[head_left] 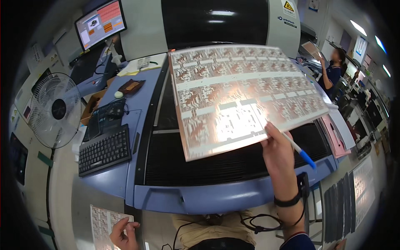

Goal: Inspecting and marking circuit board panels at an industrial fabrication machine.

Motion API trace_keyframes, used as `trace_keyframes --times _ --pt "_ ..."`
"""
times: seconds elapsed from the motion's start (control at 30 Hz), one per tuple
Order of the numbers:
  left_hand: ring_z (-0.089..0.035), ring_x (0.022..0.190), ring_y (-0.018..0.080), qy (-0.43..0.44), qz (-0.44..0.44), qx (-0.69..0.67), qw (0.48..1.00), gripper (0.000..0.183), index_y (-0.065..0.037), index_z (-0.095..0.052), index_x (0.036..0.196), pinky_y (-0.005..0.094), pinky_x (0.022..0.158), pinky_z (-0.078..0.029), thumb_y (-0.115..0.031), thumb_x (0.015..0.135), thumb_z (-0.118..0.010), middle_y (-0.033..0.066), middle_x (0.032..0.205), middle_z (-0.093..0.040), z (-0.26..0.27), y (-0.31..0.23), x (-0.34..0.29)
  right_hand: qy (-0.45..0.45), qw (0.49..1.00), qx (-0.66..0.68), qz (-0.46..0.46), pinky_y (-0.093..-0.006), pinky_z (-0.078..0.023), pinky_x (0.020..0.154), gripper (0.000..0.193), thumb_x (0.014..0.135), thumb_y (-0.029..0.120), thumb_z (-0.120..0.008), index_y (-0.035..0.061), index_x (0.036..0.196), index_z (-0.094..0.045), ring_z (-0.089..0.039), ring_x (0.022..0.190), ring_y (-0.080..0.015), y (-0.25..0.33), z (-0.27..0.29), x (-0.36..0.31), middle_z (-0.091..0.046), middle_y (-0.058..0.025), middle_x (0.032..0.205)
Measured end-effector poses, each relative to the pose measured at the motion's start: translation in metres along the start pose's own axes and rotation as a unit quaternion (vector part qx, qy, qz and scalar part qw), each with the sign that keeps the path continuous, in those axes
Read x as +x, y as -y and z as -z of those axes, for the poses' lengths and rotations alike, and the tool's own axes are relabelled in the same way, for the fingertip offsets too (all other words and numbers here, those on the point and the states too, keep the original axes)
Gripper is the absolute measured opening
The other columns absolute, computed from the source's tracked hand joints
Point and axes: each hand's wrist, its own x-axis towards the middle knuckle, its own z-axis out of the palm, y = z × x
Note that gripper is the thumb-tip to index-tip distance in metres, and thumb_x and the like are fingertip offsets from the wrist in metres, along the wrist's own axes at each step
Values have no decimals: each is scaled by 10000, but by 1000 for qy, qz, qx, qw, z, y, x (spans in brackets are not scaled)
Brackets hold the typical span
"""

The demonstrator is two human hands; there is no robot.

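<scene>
A large copper-coloured circuit board panel (250,75), patterned with rows of pale traces, is held tilted above the machine's black bed. My right hand (277,146) is closed on its near edge, thumb on the upper face. A pen with a blue cap (303,155) is also tucked in that hand and points down to the right. My left hand (123,234) is low at the left, fingers loosely bent and apart. Behind it lies another patterned circuit board panel (102,223); whether the fingertips touch that panel I cannot tell.
The machine's black ribbed bed (225,166) has a blue front rim. On the left stand a keyboard (105,150), a fan (58,109) and a monitor (101,24). Racked panels (339,208) and pink papers (333,133) are at the right. Another person (332,68) holds a panel farther back.
</scene>
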Motion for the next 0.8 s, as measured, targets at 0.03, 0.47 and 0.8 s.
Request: trace_keyframes --times 0.03,0.47,0.8 --pt "-710 789 224 -11 8 -26 1000 207 69 -657 1173 337 769 -588 0 987 -598 168 858 -726 -5 10 3 6 1000 -3 -8 -363 -566 937 169 976 12 -641 -10 1143 -646 -690 1039 -202 -12 1 20 -705 -114 1108" --pt "-703 710 189 -1 -7 -32 999 206 54 -659 1139 317 714 -587 -22 955 -604 138 805 -722 -19 23 33 243 889 -387 -23 -471 -465 1114 554 1025 217 -603 -53 1481 -440 -519 1355 -463 -36 -8 51 -569 -335 1368" --pt "-704 1039 320 203 -125 88 967 375 8 -667 1245 402 919 -551 -153 911 -724 198 1136 -715 -104 -53 146 219 605 -756 116 -751 -301 1054 477 981 329 -653 0 1316 -569 -514 1264 -516 -74 44 128 -692 -278 1117"
